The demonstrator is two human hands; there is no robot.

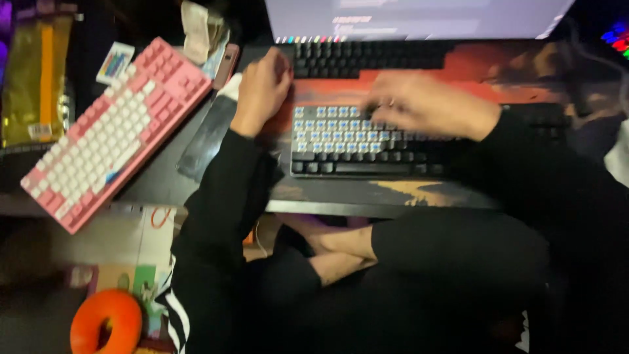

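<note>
- Your left hand (262, 88) rests curled at the top-left corner of the black keyboard with bare blue switches (367, 141), gripping nothing.
- Your right hand (426, 105), blurred, hovers over its upper rows; finger state unclear.

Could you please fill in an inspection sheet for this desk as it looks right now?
Surface: dark desk with a red-orange desk mat.
Job's things: black keyboard with pale blue switches showing where keycaps are off, in front of a laptop.
Clutter: pink keyboard lying askew at left; dark phone; orange ring below the desk.
Hands: left hand rests at the keyboard's upper left corner; right hand, blurred, over the keys; neither visibly holds anything.
Cables: nothing seen.
Surroundings: dim room; coloured lights at top right.
</note>
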